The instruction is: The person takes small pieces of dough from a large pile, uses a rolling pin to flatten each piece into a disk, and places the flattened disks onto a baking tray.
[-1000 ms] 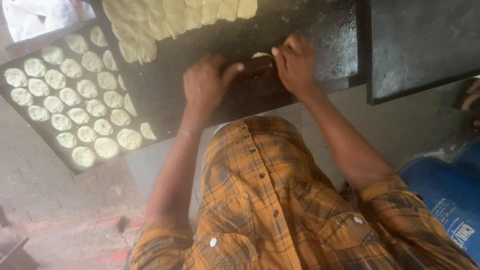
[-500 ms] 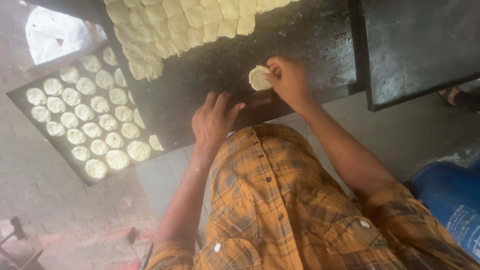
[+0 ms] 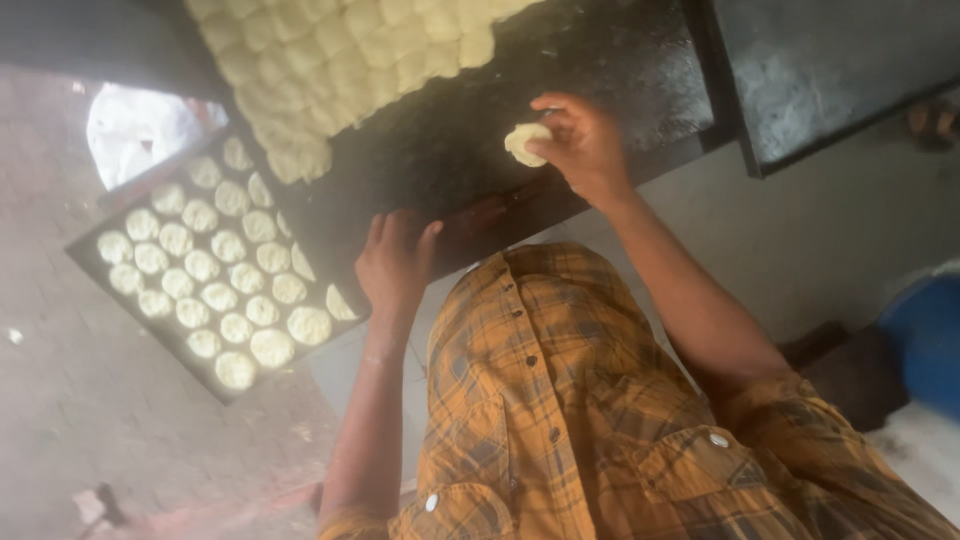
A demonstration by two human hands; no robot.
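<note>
My right hand (image 3: 585,150) pinches a small flattened disc of pale dough (image 3: 523,142) just above the black work slab (image 3: 620,70). My left hand (image 3: 395,262) lies flat with fingers spread on the slab's near edge. Its fingertips are beside the end of a dark wooden rolling pin (image 3: 495,212), which lies along that edge. A heap of cut dough pieces (image 3: 340,60) covers the far left part of the slab. A dark tray (image 3: 100,275) to the left holds rows of several round dough discs (image 3: 230,285).
A second black slab (image 3: 840,70) adjoins on the right. A white sack (image 3: 140,130) sits beyond the tray. A blue container (image 3: 925,340) stands on the floor at right. My orange plaid shirt (image 3: 560,420) fills the lower middle.
Both hands were pressing on the rolling pin a second ago. My right hand has since picked up the rolled disc and lifted it. My left hand has come off the pin.
</note>
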